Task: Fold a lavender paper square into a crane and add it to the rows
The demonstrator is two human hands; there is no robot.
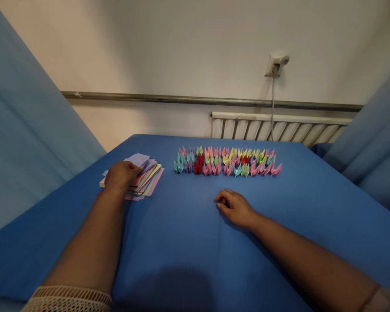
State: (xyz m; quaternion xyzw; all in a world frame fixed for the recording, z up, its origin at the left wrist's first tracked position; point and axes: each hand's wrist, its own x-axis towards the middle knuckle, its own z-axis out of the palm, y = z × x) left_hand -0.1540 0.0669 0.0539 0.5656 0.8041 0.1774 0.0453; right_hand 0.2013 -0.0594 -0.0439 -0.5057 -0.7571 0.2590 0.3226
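Note:
My left hand [121, 175] is over a fanned pile of coloured paper sheets [151, 180] at the left of the table. Its thumb and fingers pinch the edge of a purple paper sheet [147, 164] on top. My right hand [235, 207] rests on the blue table in the middle, fingers loosely curled and a gap between thumb and fingers; nothing shows in it. Beyond it stand rows of small folded paper cranes [217, 167] in pink, red, yellow, green, blue and purple. Neither hand touches the cranes.
A blue cover [175, 225] lies over the table. Blue curtains hang at the left [29, 112] and right [373, 143]. Behind the table are a wall rail [182, 99], a white radiator [247, 125] and a socket [274, 66] with a plugged-in cord.

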